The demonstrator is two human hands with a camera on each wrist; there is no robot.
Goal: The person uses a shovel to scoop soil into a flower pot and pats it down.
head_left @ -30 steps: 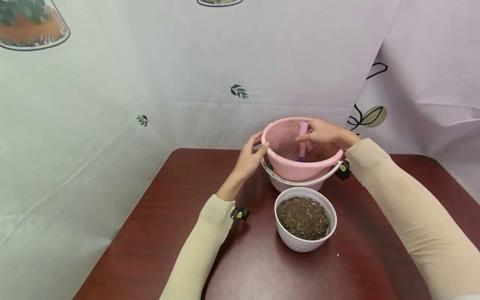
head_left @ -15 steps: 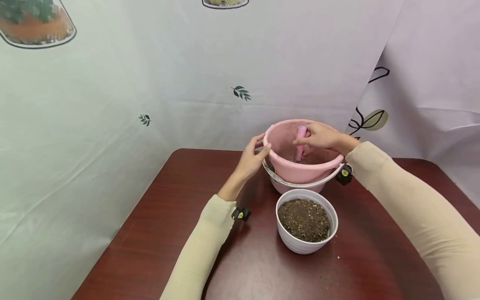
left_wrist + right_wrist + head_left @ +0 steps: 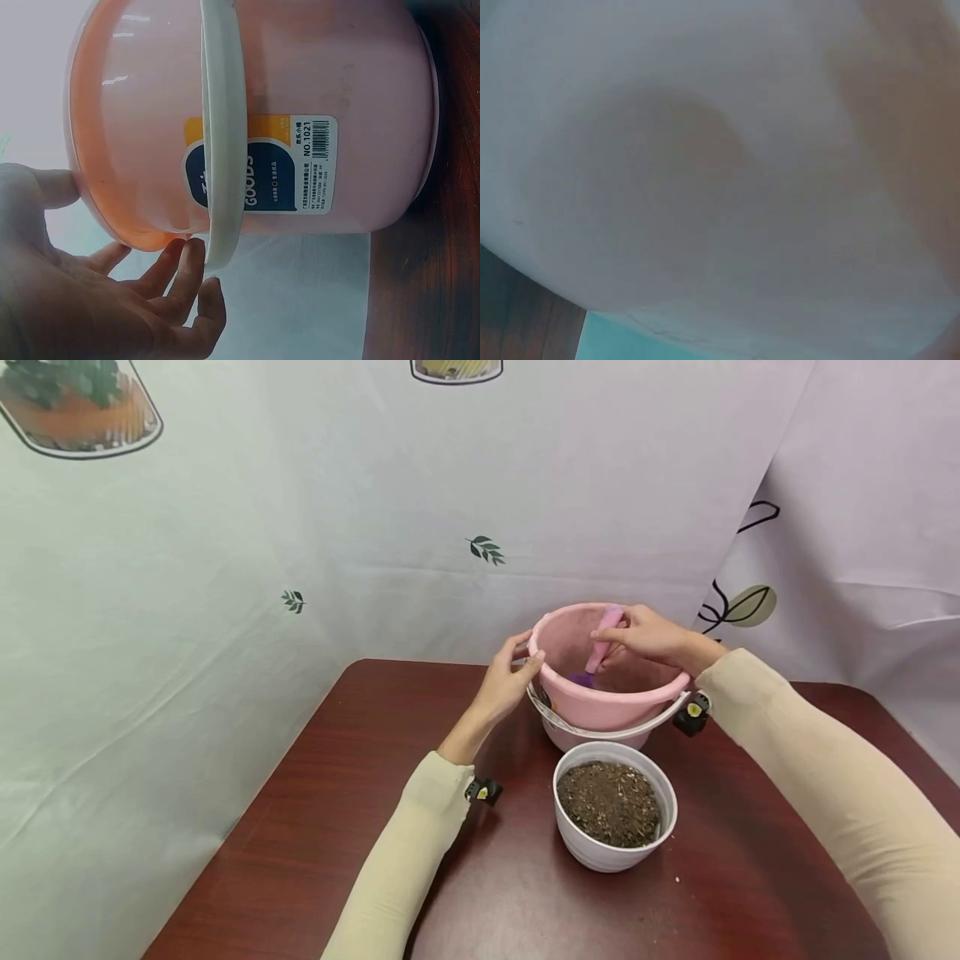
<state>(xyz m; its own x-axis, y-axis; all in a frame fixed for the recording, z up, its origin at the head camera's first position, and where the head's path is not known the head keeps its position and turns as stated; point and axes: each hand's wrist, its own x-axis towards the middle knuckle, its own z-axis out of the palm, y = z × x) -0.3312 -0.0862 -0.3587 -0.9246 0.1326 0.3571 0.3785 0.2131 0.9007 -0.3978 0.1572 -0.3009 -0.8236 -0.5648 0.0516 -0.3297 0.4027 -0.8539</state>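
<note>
A pink bucket (image 3: 603, 702) with a white carrying handle stands toward the back of the table. My left hand (image 3: 506, 681) holds its rim at the left, thumb near the edge and fingers against the outer side. In the left wrist view, the left hand (image 3: 112, 292) is beside the rim, below the labelled bucket wall (image 3: 315, 90). My right hand (image 3: 648, 635) reaches over the bucket and grips a small garden hand tool (image 3: 604, 639) with a pink handle. Its purple lower end sits inside the bucket, mostly hidden. The right wrist view is filled by the blurred bucket wall (image 3: 667, 187).
A white pot (image 3: 667, 827) filled with dark soil (image 3: 609, 802) stands just in front of the bucket. The dark red table (image 3: 360, 777) meets a pale printed cloth (image 3: 375, 510) behind and at the left. A tiny white speck lies right of the pot.
The tool's handle has swung inside the bucket, from upright to leaning with its top to the right and its purple end to the left. My left hand stays on the rim.
</note>
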